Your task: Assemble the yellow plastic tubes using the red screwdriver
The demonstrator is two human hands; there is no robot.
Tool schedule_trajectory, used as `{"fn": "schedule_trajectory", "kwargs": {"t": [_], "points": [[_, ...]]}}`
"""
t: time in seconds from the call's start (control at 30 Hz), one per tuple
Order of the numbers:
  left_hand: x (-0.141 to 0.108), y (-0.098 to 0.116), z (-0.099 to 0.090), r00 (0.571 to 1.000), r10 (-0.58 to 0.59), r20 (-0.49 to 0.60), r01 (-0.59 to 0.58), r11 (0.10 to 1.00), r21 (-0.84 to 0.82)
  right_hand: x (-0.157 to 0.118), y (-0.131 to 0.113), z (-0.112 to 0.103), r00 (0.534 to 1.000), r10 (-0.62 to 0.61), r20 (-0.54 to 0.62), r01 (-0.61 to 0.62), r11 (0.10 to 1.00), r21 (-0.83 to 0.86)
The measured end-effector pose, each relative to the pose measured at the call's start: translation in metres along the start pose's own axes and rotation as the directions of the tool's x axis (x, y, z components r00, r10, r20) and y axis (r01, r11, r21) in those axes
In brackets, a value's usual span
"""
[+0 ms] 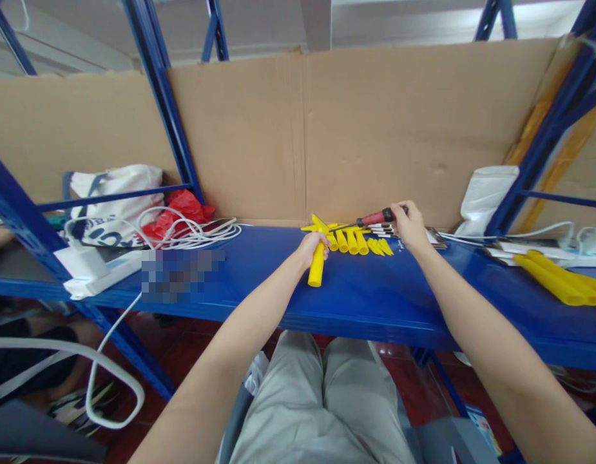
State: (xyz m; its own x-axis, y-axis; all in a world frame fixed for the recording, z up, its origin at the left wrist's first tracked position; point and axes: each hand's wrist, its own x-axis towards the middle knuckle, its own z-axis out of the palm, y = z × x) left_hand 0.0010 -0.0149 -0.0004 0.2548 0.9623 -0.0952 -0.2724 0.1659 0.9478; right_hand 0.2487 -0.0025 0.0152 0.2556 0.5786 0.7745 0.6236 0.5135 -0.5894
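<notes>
My left hand (314, 247) is wrapped round the handle of a yellow plastic piece (316, 273), a tube with several pointed arms at its top. It holds the piece just above the blue shelf. In my right hand (410, 225) is a screwdriver (374, 220) with a red and black handle. Its shaft points left to the head of the yellow piece; whether the tip touches it I cannot tell. Between my hands lie several yellow tubes (352, 242) in a row and several small yellow pointed pieces (379, 247). Tiny parts (401, 245) lie near my right hand.
More yellow tubes (558, 278) lie at the right. On the left are a white power strip (109, 273), coiled white cable (201, 235), a red plastic bag (179, 212) and a cloth bag (118, 183). A cardboard panel (384, 129) backs the blue shelf (259, 264).
</notes>
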Motion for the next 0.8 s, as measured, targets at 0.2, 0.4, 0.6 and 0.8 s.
{"fn": "schedule_trajectory", "kwargs": {"t": [0.2,0.4,0.6,0.8], "points": [[0.001,-0.001,-0.002,0.999,0.030,-0.013,-0.030,0.999,0.028,-0.003,-0.004,0.004,0.997,0.082,-0.004,-0.081,0.996,0.042],[0.003,-0.001,-0.004,0.999,0.052,-0.006,-0.051,0.998,0.019,-0.005,-0.007,0.005,0.992,0.123,0.042,-0.127,0.983,0.130],[0.002,-0.001,-0.003,0.998,0.064,-0.010,-0.064,0.998,0.011,-0.005,-0.014,0.002,0.969,0.229,0.088,-0.243,0.940,0.237],[0.001,-0.001,-0.002,0.997,0.069,-0.024,-0.068,0.997,0.030,-0.006,-0.013,0.000,0.986,0.154,0.068,-0.164,0.965,0.203]]}}
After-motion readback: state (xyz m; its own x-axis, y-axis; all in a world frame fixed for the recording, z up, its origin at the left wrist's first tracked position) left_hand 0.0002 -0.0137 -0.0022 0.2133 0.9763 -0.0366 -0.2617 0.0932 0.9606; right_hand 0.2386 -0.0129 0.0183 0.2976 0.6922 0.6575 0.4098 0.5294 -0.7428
